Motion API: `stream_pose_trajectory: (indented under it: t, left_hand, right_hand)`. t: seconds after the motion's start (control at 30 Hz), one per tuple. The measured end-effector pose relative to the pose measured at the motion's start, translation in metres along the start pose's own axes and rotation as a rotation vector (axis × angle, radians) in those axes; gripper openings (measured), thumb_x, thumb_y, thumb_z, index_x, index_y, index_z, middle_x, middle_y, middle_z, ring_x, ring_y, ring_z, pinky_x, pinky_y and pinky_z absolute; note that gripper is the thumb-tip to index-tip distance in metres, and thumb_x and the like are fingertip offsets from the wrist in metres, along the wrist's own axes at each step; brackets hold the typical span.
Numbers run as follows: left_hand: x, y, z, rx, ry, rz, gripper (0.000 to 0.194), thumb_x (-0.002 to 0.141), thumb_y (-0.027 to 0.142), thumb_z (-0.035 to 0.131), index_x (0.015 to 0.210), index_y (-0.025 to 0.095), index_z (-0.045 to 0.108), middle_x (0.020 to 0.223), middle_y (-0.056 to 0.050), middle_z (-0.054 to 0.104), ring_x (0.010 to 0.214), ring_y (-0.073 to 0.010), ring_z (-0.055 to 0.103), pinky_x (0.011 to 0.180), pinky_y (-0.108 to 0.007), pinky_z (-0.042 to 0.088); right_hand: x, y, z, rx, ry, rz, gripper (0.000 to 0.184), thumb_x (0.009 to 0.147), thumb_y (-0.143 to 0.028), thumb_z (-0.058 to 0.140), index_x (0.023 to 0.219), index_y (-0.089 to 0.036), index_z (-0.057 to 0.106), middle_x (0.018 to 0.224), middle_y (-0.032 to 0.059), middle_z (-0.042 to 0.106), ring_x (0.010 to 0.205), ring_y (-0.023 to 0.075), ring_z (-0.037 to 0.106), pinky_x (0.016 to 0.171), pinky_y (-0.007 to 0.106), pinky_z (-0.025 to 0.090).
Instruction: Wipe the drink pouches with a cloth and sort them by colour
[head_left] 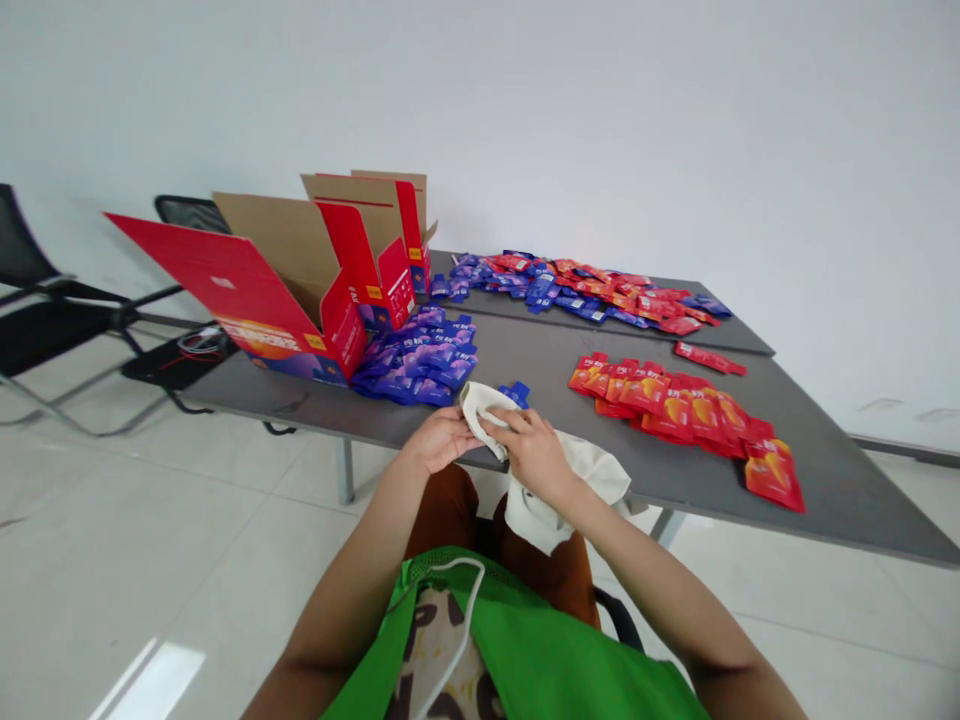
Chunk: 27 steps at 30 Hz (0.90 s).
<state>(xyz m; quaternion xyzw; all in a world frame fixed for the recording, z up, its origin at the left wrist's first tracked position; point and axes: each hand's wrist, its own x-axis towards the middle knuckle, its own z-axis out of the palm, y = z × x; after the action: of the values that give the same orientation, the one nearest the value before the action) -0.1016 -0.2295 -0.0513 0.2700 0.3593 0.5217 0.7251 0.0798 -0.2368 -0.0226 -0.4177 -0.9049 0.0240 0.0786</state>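
Observation:
A cream cloth (574, 490) is bunched between my hands at the front edge of the table and hangs down over my lap. My left hand (442, 437) has its fingers closed on the cloth's left end. Pressed onto the same cloth from the right is my right hand (534, 450), with its fingers bent over the fabric. Just behind the cloth, partly hidden by it, lies a blue pouch (516, 393). Left of my hands is a heap of blue-purple pouches (420, 360). To their right, red pouches (675, 405) lie overlapping in a row.
Open red cartons (300, 345) stand along the table's left side. A mixed pile of blue and red pouches (585, 290) covers the back of the grey table (525, 350). One red pouch (709, 358) lies apart. Black chairs (56, 310) stand at left.

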Motion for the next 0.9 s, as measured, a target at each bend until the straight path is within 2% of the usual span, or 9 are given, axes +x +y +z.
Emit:
stream_pose_trajectory:
  t: [0.1, 0.2, 0.33, 0.43, 0.5, 0.6, 0.67, 0.77, 0.9]
  left_hand:
    - [-0.004, 0.001, 0.003, 0.005, 0.036, -0.015, 0.033, 0.070, -0.005, 0.056, 0.100, 0.005, 0.067, 0.095, -0.016, 0.072, 0.090, -0.0237, 0.070, 0.097, -0.047, 0.049]
    - [-0.004, 0.001, 0.011, 0.043, 0.100, -0.034, 0.033, 0.072, -0.003, 0.056, 0.102, 0.004, 0.065, 0.091, -0.017, 0.072, 0.088, -0.0235, 0.070, 0.093, -0.045, 0.051]
    - [-0.003, -0.001, 0.024, 0.113, 0.272, 0.006, 0.037, 0.067, -0.002, 0.055, 0.102, 0.006, 0.062, 0.082, -0.012, 0.072, 0.077, -0.0198, 0.070, 0.084, -0.042, 0.055]
    - [-0.001, -0.001, 0.031, 0.090, 0.296, 0.010, 0.040, 0.060, 0.000, 0.048, 0.097, 0.007, 0.062, 0.077, -0.009, 0.071, 0.071, -0.0194, 0.068, 0.076, -0.039, 0.057]
    - [0.000, 0.001, 0.032, 0.045, 0.246, -0.008, 0.036, 0.057, 0.004, 0.046, 0.089, 0.008, 0.063, 0.073, -0.008, 0.070, 0.066, -0.0178, 0.066, 0.069, -0.033, 0.056]
    - [0.001, 0.006, 0.029, -0.008, 0.209, -0.095, 0.025, 0.060, 0.013, 0.048, 0.079, 0.008, 0.063, 0.064, -0.007, 0.066, 0.053, -0.0153, 0.060, 0.053, -0.026, 0.051]
    - [0.002, 0.010, 0.028, 0.003, 0.198, -0.157, 0.020, 0.061, 0.015, 0.050, 0.075, 0.009, 0.063, 0.059, -0.006, 0.064, 0.049, -0.0152, 0.057, 0.049, -0.025, 0.047]
    - [0.004, 0.014, 0.027, 0.038, 0.169, -0.176, 0.026, 0.055, 0.009, 0.048, 0.075, 0.009, 0.064, 0.062, -0.006, 0.066, 0.055, -0.0161, 0.060, 0.058, -0.027, 0.051]
    - [0.007, 0.017, 0.026, 0.042, 0.186, -0.222, 0.028, 0.053, 0.006, 0.046, 0.075, 0.011, 0.063, 0.069, -0.007, 0.069, 0.066, -0.0176, 0.066, 0.073, -0.031, 0.055]
  right_hand:
    - [0.004, 0.008, 0.005, -0.060, 0.000, 0.135, 0.055, 0.093, -0.018, 0.038, 0.144, -0.040, 0.039, 0.149, -0.0044, 0.041, 0.114, 0.0240, 0.042, 0.086, 0.036, 0.041]
    - [0.009, 0.021, 0.005, -0.111, 0.043, 0.259, 0.049, 0.094, -0.021, 0.037, 0.139, -0.036, 0.047, 0.145, -0.0019, 0.047, 0.109, 0.0246, 0.045, 0.084, 0.036, 0.041]
    - [0.014, 0.029, 0.005, -0.149, 0.084, 0.370, 0.046, 0.095, -0.025, 0.037, 0.139, -0.033, 0.048, 0.140, 0.0021, 0.052, 0.107, 0.0270, 0.045, 0.083, 0.038, 0.041]
    - [0.013, 0.021, 0.006, -0.162, 0.065, 0.298, 0.048, 0.096, -0.022, 0.035, 0.142, -0.034, 0.043, 0.143, 0.0017, 0.049, 0.108, 0.0268, 0.045, 0.083, 0.039, 0.040]
    - [0.007, 0.011, 0.005, -0.160, 0.037, 0.156, 0.049, 0.096, -0.019, 0.035, 0.142, -0.036, 0.043, 0.147, -0.0006, 0.044, 0.112, 0.0264, 0.044, 0.083, 0.038, 0.039]
    - [-0.005, -0.004, 0.004, -0.142, 0.007, -0.072, 0.047, 0.096, -0.019, 0.037, 0.137, -0.039, 0.048, 0.150, -0.0043, 0.039, 0.119, 0.0265, 0.038, 0.085, 0.039, 0.037]
    - [-0.012, -0.008, 0.002, -0.116, -0.009, -0.140, 0.045, 0.096, -0.018, 0.038, 0.132, -0.039, 0.055, 0.150, -0.0070, 0.041, 0.120, 0.0259, 0.037, 0.085, 0.038, 0.036]
    - [-0.020, -0.001, 0.000, -0.062, -0.031, -0.099, 0.046, 0.094, -0.014, 0.039, 0.124, -0.042, 0.060, 0.146, -0.0107, 0.045, 0.116, 0.0238, 0.040, 0.083, 0.036, 0.036]
    - [-0.027, 0.018, -0.008, -0.044, -0.074, 0.085, 0.053, 0.089, -0.008, 0.042, 0.120, -0.046, 0.063, 0.136, -0.0104, 0.055, 0.106, 0.0223, 0.045, 0.079, 0.034, 0.035]
